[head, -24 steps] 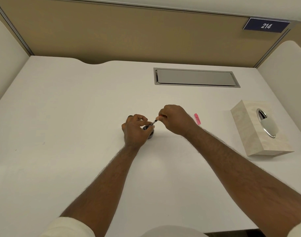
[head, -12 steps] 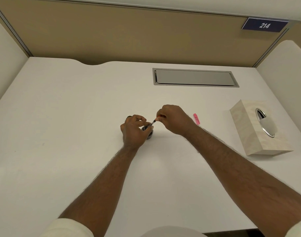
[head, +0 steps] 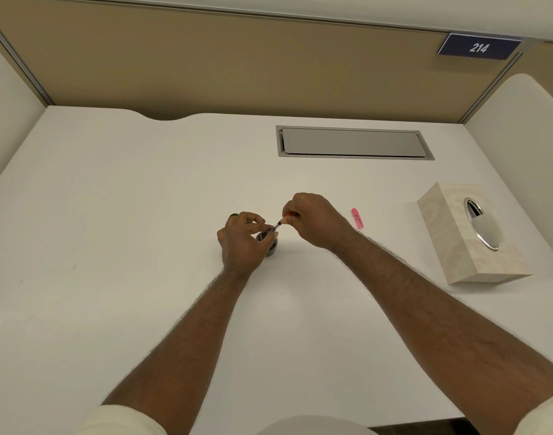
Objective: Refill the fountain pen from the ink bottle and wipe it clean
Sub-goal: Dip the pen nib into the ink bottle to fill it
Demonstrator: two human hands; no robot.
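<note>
A small dark ink bottle (head: 271, 246) stands on the white desk (head: 112, 246) at the middle, mostly hidden behind my left hand (head: 242, 243), whose fingers wrap around it. My right hand (head: 312, 219) pinches the slim fountain pen (head: 277, 227) by its upper part, tilted, with the front end dipping into the bottle's mouth. A pink pen cap (head: 357, 218) lies on the desk just right of my right hand. A dark round object, perhaps the bottle's lid (head: 233, 215), peeks out behind my left hand.
A pale wooden tissue box (head: 469, 243) with a metal oval opening sits at the right. A grey cable hatch (head: 353, 142) is set in the desk at the back. Partition walls enclose the desk on three sides.
Both hands stay at the bottle with the pen in its mouth; only the view has shifted slightly.
</note>
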